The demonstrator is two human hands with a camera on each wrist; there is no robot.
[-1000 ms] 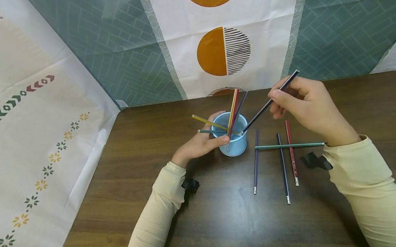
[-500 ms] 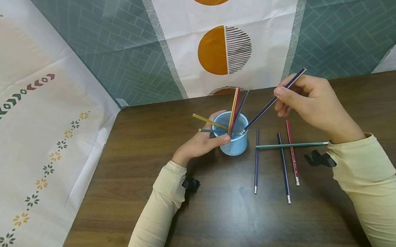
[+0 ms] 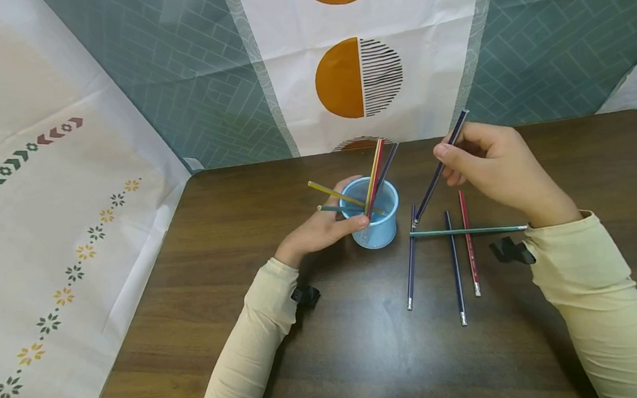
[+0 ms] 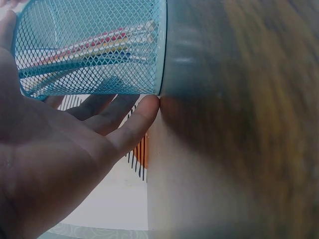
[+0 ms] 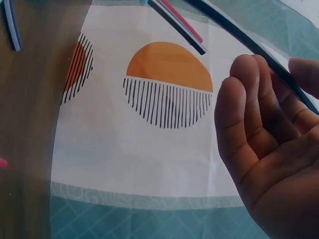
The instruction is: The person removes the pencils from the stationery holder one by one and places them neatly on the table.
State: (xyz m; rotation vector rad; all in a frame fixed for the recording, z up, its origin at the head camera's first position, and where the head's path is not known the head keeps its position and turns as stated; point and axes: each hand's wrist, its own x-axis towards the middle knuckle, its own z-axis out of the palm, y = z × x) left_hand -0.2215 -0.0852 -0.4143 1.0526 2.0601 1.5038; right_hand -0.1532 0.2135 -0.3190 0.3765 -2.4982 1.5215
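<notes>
My left hand (image 3: 318, 232) holds a light blue mesh pencil cup (image 3: 377, 237), thumb at the near side of its rim. In the left wrist view its fingers (image 4: 127, 124) lie along the cup's side. A yellow pencil (image 3: 329, 192), a red pencil (image 3: 378, 175) and several others lean in the cup. My right hand (image 3: 491, 162) pinches a dark pencil (image 3: 436, 177) between thumb and fingers. That pencil slants down leftward, its silver eraser end just right of the cup, overlapping a purple-blue pencil (image 3: 413, 273) on the table in the head view.
On the wooden table (image 3: 333, 362), a green pencil (image 3: 492, 230) lies across the purple-blue one, a dark blue pencil (image 3: 456, 275) and a red pencil with a silver end (image 3: 471, 255). Behind the table's far edge hangs a patterned cloth (image 3: 421, 13).
The held pencil's lower end has moved from the cup's rim to the right of the cup, and the pencil now stands steeper. My left hand and the cup have stayed in place.
</notes>
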